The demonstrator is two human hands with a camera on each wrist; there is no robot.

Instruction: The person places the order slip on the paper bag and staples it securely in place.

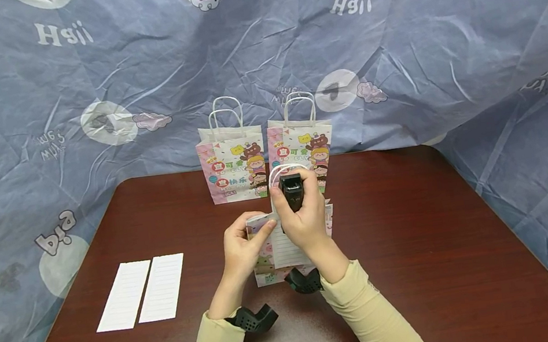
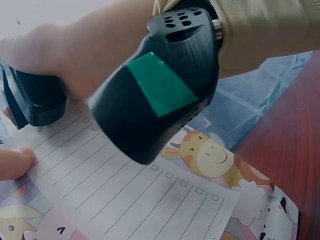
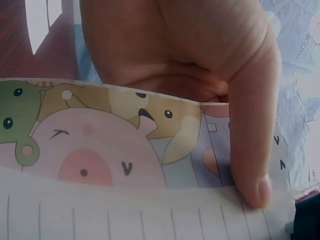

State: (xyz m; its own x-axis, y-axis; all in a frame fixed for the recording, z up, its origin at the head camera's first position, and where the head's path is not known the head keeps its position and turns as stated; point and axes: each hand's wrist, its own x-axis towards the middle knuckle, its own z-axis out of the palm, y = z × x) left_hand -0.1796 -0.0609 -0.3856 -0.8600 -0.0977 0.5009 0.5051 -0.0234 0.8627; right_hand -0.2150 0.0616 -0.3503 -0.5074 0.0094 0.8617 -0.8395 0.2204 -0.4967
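The right hand (image 1: pixel 307 222) is gripping a black stapler (image 1: pixel 292 186), with fingers and thumb wrapping around it at the top edge of a lined sheet (image 1: pixel 287 251). In the left wrist view the stapler's end is meeting that edge, but I cannot tell whether it is being squeezed down. The left hand (image 1: pixel 242 242) is pinching the sheet's upper left part against the rim of a front bag (image 1: pixel 264 264), the thumb pressing on the lined side and the fingers reaching behind. This bag is sitting near the middle of the table (image 1: pixel 419 232), the sheet covering part of its cartoon-animal side. Farther back, a left bag (image 1: pixel 233 165) and a right bag (image 1: pixel 296 138) are standing upright side by side, their white handles rising. Over to the left, two loose sheets (image 1: pixel 123 297) are lying next to each other. A printed blue-grey cloth (image 1: pixel 393 43) is hanging behind everything
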